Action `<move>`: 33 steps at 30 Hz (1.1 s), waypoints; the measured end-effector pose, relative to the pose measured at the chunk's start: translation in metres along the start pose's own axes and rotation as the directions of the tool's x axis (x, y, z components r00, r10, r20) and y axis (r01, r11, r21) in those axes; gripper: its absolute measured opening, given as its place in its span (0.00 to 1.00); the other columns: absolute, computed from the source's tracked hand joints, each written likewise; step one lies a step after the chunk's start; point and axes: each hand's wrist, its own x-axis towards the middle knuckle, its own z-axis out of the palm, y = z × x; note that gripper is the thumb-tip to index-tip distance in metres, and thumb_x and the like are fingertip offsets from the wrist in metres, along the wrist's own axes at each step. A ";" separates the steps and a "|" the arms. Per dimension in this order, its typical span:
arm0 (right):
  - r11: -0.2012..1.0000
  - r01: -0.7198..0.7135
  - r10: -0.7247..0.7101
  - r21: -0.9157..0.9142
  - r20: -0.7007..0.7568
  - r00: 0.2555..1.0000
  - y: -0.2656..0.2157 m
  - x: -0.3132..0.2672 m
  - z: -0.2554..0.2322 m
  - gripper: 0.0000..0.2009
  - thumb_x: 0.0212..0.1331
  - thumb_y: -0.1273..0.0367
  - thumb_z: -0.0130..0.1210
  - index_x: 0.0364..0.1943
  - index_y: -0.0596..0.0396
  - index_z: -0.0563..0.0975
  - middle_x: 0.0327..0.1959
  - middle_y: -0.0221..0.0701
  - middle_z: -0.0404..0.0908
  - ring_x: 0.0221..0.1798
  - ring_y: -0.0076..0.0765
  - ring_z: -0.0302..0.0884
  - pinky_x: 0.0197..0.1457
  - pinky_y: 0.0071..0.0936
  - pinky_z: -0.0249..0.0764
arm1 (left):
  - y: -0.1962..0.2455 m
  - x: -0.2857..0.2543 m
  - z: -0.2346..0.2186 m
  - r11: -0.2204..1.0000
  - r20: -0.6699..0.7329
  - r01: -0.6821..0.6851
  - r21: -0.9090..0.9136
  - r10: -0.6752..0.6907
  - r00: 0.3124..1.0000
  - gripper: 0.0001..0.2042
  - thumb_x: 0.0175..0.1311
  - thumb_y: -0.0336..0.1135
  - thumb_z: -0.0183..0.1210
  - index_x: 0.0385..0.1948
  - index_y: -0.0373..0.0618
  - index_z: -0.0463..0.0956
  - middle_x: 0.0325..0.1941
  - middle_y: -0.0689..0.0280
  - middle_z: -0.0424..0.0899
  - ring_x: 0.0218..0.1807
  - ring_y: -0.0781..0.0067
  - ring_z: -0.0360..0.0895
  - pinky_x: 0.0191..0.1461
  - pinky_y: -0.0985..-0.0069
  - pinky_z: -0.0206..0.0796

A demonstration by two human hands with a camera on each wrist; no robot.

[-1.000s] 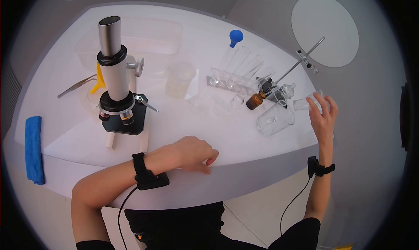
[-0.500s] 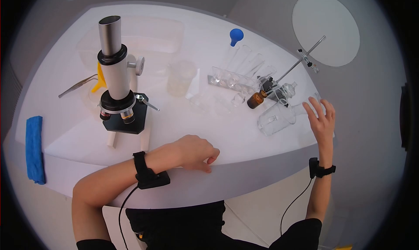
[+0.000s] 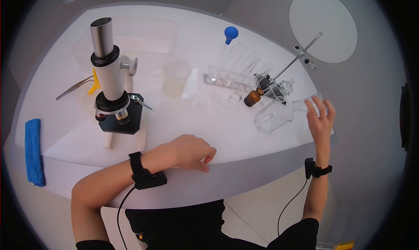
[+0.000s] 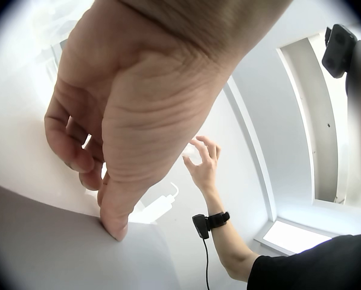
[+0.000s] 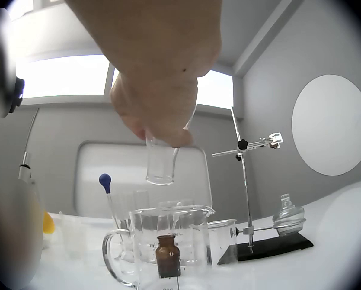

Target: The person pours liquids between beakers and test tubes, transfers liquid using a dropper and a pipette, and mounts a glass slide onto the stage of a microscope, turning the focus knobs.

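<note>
In the head view my right hand (image 3: 320, 121) grips a clear glass vessel (image 3: 299, 105) from above, at the table's right side. The right wrist view shows its tube-like neck (image 5: 160, 164) pointing down, the rest hidden by the hand. Below it is a clear glass beaker with a handle (image 3: 271, 120), and a brown glass bottle (image 3: 253, 97) stands beside that beaker. My left hand (image 3: 190, 152) rests at the table's front edge, fingers loosely curled around nothing; the left wrist view shows the thumb (image 4: 115, 225) touching the edge.
A microscope (image 3: 111, 82) stands at the left, with a blue cloth (image 3: 34, 152) beyond it. Test tubes (image 3: 249, 63) stand in a clear rack (image 3: 227, 80) near a blue rubber bulb (image 3: 231, 34). A metal stand (image 5: 245, 199) with a clamp rises behind the beaker.
My right hand's fingers spread a little half a second ago and are now drawn in closer around the glass vessel. The left hand has stayed put. The head view has shifted slightly.
</note>
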 end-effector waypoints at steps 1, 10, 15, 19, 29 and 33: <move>1.000 -0.001 0.001 0.001 -0.002 1.000 -0.001 0.001 0.000 0.20 0.40 0.78 0.61 0.43 0.44 0.82 0.52 0.22 0.78 0.54 0.40 0.69 0.56 0.35 0.68 | 0.000 0.000 0.000 1.000 -0.004 -0.003 0.005 0.004 1.000 0.13 0.59 0.45 0.64 0.34 0.48 0.74 0.28 0.66 0.79 0.36 0.63 0.79 0.38 0.65 0.66; 0.999 0.044 -0.045 0.020 0.045 0.998 -0.002 -0.002 0.003 0.22 0.37 0.79 0.62 0.42 0.44 0.82 0.52 0.22 0.78 0.53 0.41 0.69 0.54 0.34 0.69 | -0.001 -0.001 -0.001 1.000 -0.007 -0.008 -0.012 0.008 1.000 0.13 0.58 0.45 0.64 0.34 0.48 0.74 0.28 0.66 0.79 0.35 0.62 0.79 0.37 0.65 0.66; 0.999 -0.026 0.025 0.022 0.039 0.999 -0.004 -0.002 0.003 0.22 0.37 0.79 0.62 0.42 0.44 0.82 0.51 0.22 0.78 0.53 0.41 0.69 0.53 0.35 0.70 | -0.003 -0.001 0.000 1.000 -0.009 -0.002 -0.003 0.002 1.000 0.13 0.58 0.45 0.64 0.34 0.48 0.75 0.28 0.66 0.79 0.35 0.62 0.79 0.38 0.64 0.66; 0.999 0.004 -0.008 0.046 0.093 0.996 -0.005 -0.002 0.000 0.23 0.36 0.79 0.63 0.43 0.44 0.81 0.52 0.22 0.77 0.52 0.42 0.69 0.53 0.35 0.70 | -0.003 0.000 0.001 1.000 -0.006 0.003 -0.002 -0.003 1.000 0.13 0.58 0.45 0.64 0.34 0.48 0.75 0.28 0.66 0.79 0.35 0.62 0.79 0.38 0.65 0.66; 0.842 -0.420 0.352 0.338 0.248 0.903 0.001 -0.010 0.010 0.24 0.44 0.74 0.67 0.50 0.48 0.76 0.53 0.30 0.74 0.51 0.45 0.71 0.53 0.36 0.71 | -0.002 -0.001 -0.002 1.000 -0.002 -0.004 -0.013 0.004 1.000 0.13 0.58 0.45 0.64 0.34 0.48 0.75 0.28 0.66 0.79 0.36 0.62 0.79 0.38 0.65 0.66; 0.332 -0.800 0.632 0.500 0.512 0.582 0.003 -0.050 0.044 0.23 0.58 0.65 0.63 0.57 0.52 0.70 0.56 0.35 0.71 0.51 0.39 0.74 0.51 0.31 0.72 | -0.001 -0.002 -0.002 1.000 -0.011 -0.008 -0.008 0.008 1.000 0.13 0.58 0.45 0.64 0.34 0.48 0.74 0.28 0.66 0.79 0.36 0.62 0.79 0.38 0.65 0.66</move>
